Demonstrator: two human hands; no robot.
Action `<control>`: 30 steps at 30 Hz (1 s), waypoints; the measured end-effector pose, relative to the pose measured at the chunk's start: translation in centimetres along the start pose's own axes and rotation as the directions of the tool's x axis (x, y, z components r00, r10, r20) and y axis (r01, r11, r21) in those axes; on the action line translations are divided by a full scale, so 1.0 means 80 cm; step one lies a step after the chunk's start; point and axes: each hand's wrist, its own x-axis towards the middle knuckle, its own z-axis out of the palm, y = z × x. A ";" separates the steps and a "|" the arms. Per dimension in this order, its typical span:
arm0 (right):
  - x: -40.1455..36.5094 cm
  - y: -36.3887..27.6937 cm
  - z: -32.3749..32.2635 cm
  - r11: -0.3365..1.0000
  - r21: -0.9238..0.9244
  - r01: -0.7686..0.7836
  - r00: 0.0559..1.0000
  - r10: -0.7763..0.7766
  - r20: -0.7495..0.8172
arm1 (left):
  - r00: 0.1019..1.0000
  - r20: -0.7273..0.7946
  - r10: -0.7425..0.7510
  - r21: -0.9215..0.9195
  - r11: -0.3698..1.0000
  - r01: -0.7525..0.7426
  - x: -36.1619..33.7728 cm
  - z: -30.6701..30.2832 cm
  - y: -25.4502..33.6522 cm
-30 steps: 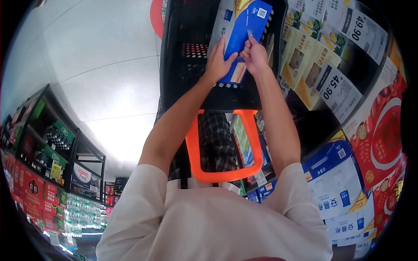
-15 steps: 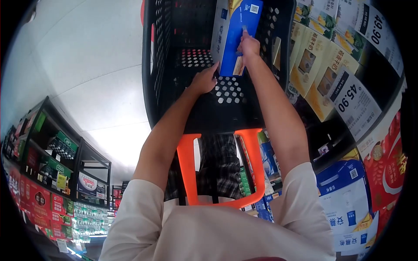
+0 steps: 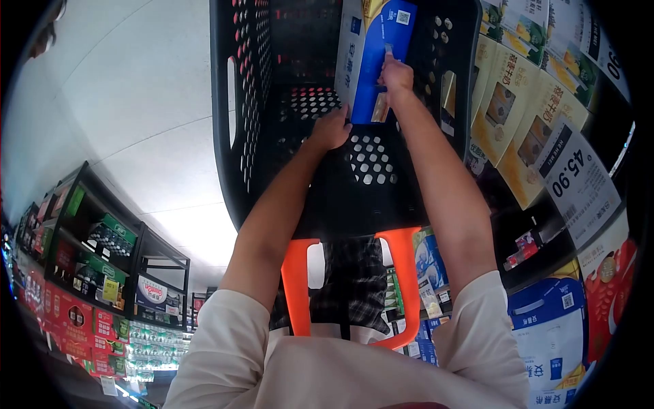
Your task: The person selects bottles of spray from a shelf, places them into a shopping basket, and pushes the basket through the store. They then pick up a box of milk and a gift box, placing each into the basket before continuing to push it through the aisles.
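A blue and white carton box (image 3: 383, 75) with a printed code on its long blue side is inside the black shopping basket (image 3: 320, 211). My right hand (image 3: 396, 76) is closed at the middle of that blue side, where a handle seems to be; its fingertips are partly hidden. My left hand (image 3: 332, 128) touches the carton's near left corner, one digit stretched along the edge and the other fingers curled out of sight. Toward my body, the basket's orange handle (image 3: 407, 286) hangs below the near rim.
At right, shelves hold cream-coloured cartons (image 3: 501, 102) and a price tag (image 3: 575, 180) reading 45.90. More blue and white cartons (image 3: 545, 341) stand at lower right. Black display shelves (image 3: 102, 252) with packaged goods are at left, beyond the pale floor (image 3: 150, 109).
The basket and shelves have shifted lower in view. Both hands remain at the carton, which sits slightly farther toward the basket's far end.
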 end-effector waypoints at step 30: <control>-0.074 0.138 -0.051 0.798 -0.428 0.423 0.898 -0.309 0.312 | 0.963 -0.243 -0.119 -0.385 0.923 0.017 -0.046 -0.011 0.067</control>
